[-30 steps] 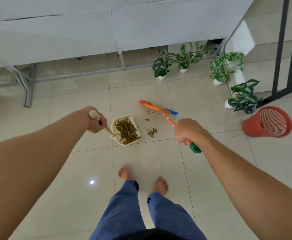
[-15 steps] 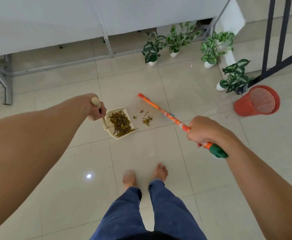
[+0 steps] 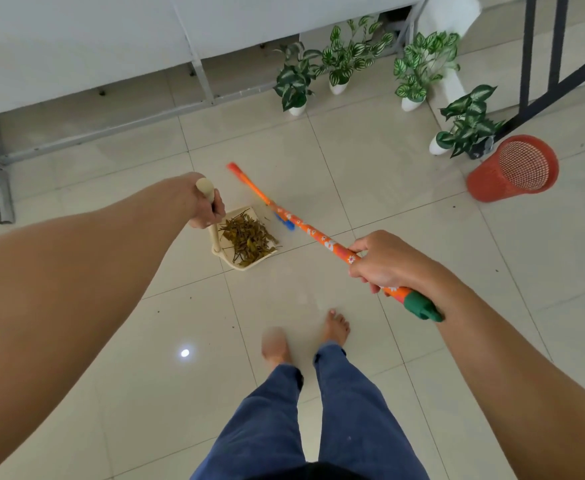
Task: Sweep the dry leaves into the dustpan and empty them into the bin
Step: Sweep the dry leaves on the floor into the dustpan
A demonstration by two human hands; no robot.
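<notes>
Leaves (image 3: 247, 241) in dustpan (image 3: 234, 266), just beside left hand (image 3: 201, 206) fingers (image 3: 219, 209) gripping its handle (image 3: 205, 187).

Cream dustpan (image 3: 239, 267) flat on the floor just under the left hand (image 3: 202, 206), upright handle in its grip, with dry leaves (image 3: 247, 239) heaped brown inside. Orange flowered broom (image 3: 313, 234) slants from the right hand (image 3: 377, 263) to the pan's open edge. Red mesh bin (image 3: 485, 183) stands well beyond the right hand.

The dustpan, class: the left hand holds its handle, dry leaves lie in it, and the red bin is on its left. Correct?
No. In the head view the red bin is right of the dustpan; the left hand and dry leaves are as stated.
</notes>
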